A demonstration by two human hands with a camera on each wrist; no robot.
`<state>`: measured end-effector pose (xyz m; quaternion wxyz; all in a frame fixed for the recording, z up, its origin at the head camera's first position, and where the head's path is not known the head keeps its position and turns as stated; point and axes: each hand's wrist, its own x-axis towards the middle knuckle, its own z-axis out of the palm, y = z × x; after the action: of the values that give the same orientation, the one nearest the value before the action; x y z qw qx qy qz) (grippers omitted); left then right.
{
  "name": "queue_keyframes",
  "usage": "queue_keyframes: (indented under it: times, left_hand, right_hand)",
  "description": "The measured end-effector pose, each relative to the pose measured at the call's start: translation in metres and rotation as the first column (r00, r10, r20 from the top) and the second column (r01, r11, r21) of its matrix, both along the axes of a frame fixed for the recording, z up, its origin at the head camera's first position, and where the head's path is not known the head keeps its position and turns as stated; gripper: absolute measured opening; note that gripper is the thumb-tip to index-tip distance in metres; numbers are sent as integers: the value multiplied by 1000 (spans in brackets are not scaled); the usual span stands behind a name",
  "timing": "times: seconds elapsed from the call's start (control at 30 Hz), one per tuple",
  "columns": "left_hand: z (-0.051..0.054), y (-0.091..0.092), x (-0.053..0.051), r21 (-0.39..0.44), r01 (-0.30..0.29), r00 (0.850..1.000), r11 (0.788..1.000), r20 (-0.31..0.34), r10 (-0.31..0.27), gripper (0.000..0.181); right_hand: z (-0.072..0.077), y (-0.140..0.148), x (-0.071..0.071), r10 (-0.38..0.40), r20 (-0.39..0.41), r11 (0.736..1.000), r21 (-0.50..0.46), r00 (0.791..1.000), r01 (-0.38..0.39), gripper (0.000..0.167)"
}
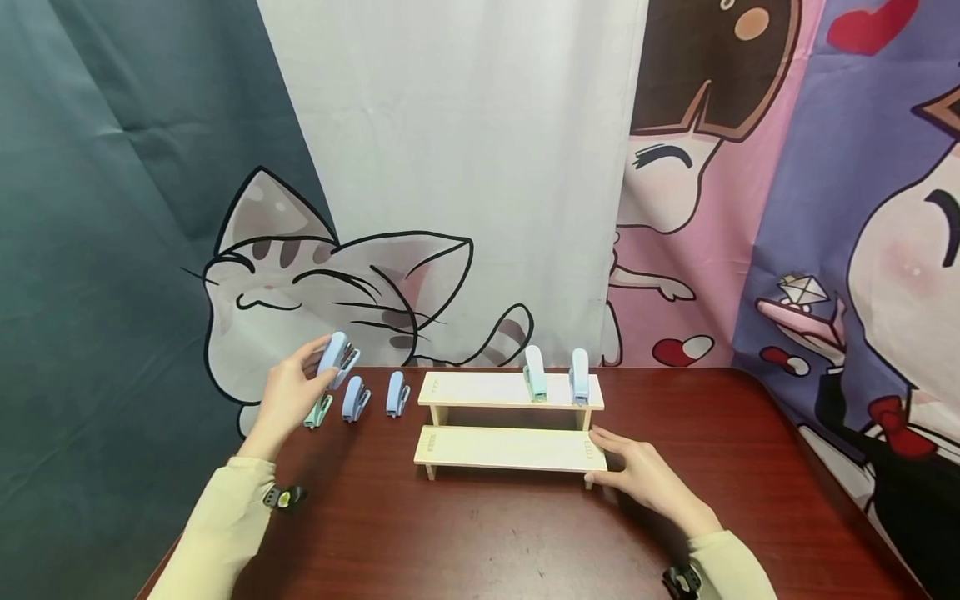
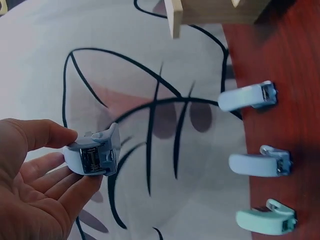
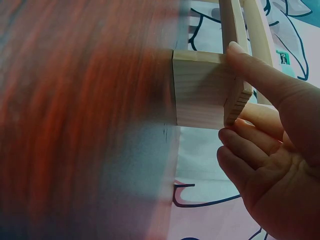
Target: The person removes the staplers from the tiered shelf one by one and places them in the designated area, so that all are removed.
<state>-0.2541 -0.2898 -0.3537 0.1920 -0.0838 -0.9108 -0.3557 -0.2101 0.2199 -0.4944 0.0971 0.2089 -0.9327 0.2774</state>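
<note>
My left hand (image 1: pixel 288 398) pinches a blue stapler (image 1: pixel 334 358) and holds it up above the table; the left wrist view shows thumb and fingers on either side of the stapler (image 2: pixel 92 156). A green stapler (image 1: pixel 318 412) and two more blue staplers, one in the middle (image 1: pixel 355 401) and one nearer the rack (image 1: pixel 397 395), stand in a row below it. With thumb and fingers, my right hand (image 1: pixel 651 482) grips the right end of the lower shelf of a two-tier wooden rack (image 1: pixel 510 448). On the upper shelf stand a pale green stapler (image 1: pixel 535 375) and a light blue stapler (image 1: pixel 579 377).
The rack stands near the back of a dark red-brown wooden table (image 1: pixel 495 542). Behind the table hangs a cloth backdrop (image 1: pixel 465 167) printed with a cat and cartoon figures.
</note>
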Motion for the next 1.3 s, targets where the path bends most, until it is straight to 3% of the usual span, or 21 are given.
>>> queue_keyframes:
  times: [0.23, 0.5, 0.93, 1.1, 1.3]
  left_hand:
    - [-16, -16, 0, -11, -13, 1000, 1000, 13, 13, 52]
    - [-55, -34, -13, -20, -45, 997, 999, 65, 46, 52]
    - [-109, -62, -13, -44, -122, 974, 992, 185, 128, 54]
    - [-122, -69, -16, -48, -120, 969, 992, 212, 127, 54]
    - [-130, -72, -19, -35, -129, 957, 991, 259, 134, 55]
  right_hand:
    - [0, 0, 0, 4, 8, 1000, 1, 1000, -4, 70]
    - [1, 2, -1, -9, 5, 1000, 3, 1000, 9, 71]
    - [-1, 0, 0, -4, 22, 1000, 18, 1000, 4, 70]
    - [-1, 1, 0, -2, 18, 1000, 18, 1000, 2, 69]
    - [-1, 1, 0, 4, 6, 1000, 10, 1000, -4, 71]
